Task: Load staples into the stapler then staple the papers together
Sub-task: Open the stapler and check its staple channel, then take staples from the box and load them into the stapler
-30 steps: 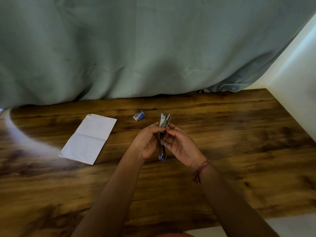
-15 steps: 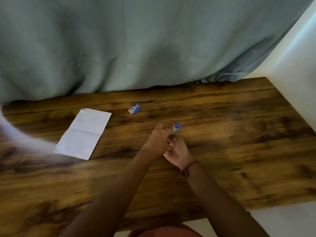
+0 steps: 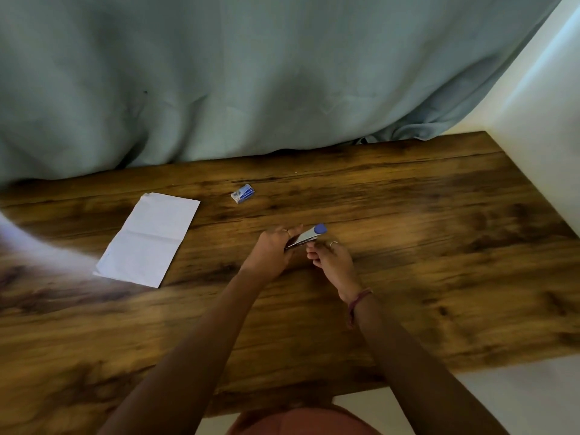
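Observation:
A small metal stapler (image 3: 309, 235) with a blue end cap lies slanted in the middle of the wooden table (image 3: 439, 277), its blue tip pointing to the upper right. My left hand (image 3: 271, 254) grips its lower left end. My right hand (image 3: 332, 259) sits just below and right of the stapler with its fingers curled; whether it touches the stapler is unclear. The white papers (image 3: 149, 238) lie flat to the left. A small blue staple box (image 3: 242, 193) rests farther back on the table.
A pale green curtain (image 3: 251, 73) hangs along the table's far edge. A white wall (image 3: 533, 120) runs along the right side. The table's near edge ends just before my body.
The stapler stood open and upright between both hands; now it is closed and slanted low, blue end up right. My right hand has slid away from it.

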`<state>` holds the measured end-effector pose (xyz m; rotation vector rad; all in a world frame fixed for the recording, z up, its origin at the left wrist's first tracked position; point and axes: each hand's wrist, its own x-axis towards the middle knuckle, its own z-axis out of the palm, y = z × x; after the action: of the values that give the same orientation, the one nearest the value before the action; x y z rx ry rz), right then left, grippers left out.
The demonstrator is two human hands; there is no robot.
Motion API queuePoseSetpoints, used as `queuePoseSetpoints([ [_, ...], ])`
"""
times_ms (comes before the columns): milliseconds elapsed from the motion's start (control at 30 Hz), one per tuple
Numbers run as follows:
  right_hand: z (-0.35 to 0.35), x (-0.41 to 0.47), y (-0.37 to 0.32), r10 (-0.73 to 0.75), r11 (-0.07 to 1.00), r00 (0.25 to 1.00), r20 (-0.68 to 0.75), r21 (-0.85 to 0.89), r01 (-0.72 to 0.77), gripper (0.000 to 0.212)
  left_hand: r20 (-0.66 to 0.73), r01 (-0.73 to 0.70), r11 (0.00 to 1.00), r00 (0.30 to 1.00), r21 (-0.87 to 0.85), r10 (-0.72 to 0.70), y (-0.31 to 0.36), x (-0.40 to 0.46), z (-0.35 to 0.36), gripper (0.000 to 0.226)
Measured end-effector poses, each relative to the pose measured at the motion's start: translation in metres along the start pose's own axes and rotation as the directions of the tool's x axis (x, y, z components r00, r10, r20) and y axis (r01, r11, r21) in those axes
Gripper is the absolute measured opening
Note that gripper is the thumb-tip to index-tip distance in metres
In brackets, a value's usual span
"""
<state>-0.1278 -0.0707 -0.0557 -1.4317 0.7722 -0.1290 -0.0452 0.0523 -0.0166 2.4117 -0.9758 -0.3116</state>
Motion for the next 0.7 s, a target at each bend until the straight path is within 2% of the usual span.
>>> queuePoseSetpoints([
  [133,-0.011,0.000,-0.001,-0.183,0.960,0.982,-0.042,-0.225,0.169,0.016,0.007,0.149,0.978,0.989,-0.148,-0.150,-0.011,-0.001,-0.004,0.052],
  [233,-0.018,-0.002,-0.001,-0.342,0.856,0.940,-0.018,-0.419,0.304,0.021,-0.022,0.231,0.904,0.967,-0.359,-0.256,-0.023,-0.001,-0.013,0.050],
  [267,-0.021,-0.004,0.000,-0.412,0.787,0.911,0.014,-0.499,0.363,0.023,-0.061,0.225,0.876,0.959,-0.426,-0.276,-0.026,-0.001,-0.017,0.051],
  [333,-0.026,-0.006,0.005,-0.545,0.570,0.828,0.133,-0.665,0.483,0.030,-0.122,0.208,0.839,0.944,-0.502,-0.308,-0.034,-0.001,-0.024,0.051],
  [400,-0.030,-0.006,0.010,-0.533,0.348,0.803,0.266,-0.797,0.495,0.034,-0.126,0.225,0.789,0.926,-0.572,-0.355,-0.042,-0.002,-0.029,0.046],
  [433,-0.031,-0.006,0.013,-0.487,0.276,0.821,0.298,-0.839,0.469,0.035,-0.106,0.229,0.699,0.910,-0.678,-0.401,-0.044,-0.003,-0.030,0.043],
  [467,-0.032,-0.006,0.016,-0.451,0.235,0.838,0.307,-0.865,0.443,0.035,-0.053,0.228,0.525,0.883,-0.820,-0.466,-0.045,-0.003,-0.031,0.039],
  [500,-0.032,-0.005,0.017,-0.437,0.220,0.847,0.303,-0.877,0.428,0.034,0.040,0.221,0.280,0.845,-0.934,-0.533,-0.045,-0.004,-0.034,0.035],
  [533,-0.031,-0.005,0.018,-0.439,0.220,0.848,0.296,-0.880,0.421,0.034,0.150,0.203,0.029,0.804,-0.979,-0.576,-0.044,-0.005,-0.036,0.030],
  [567,-0.031,-0.005,0.018,-0.449,0.221,0.845,0.291,-0.880,0.421,0.033,0.248,0.179,-0.173,0.769,-0.968,-0.589,-0.045,-0.007,-0.038,0.026],
  [633,-0.029,-0.005,0.016,-0.463,0.215,0.839,0.287,-0.881,0.420,0.032,0.383,0.130,-0.439,0.735,-0.889,-0.559,-0.048,-0.013,-0.040,0.024],
  [700,-0.029,-0.004,0.015,-0.462,0.218,0.841,0.282,-0.883,0.416,0.031,0.440,0.071,-0.590,0.738,-0.804,-0.511,-0.050,-0.019,-0.041,0.026],
])
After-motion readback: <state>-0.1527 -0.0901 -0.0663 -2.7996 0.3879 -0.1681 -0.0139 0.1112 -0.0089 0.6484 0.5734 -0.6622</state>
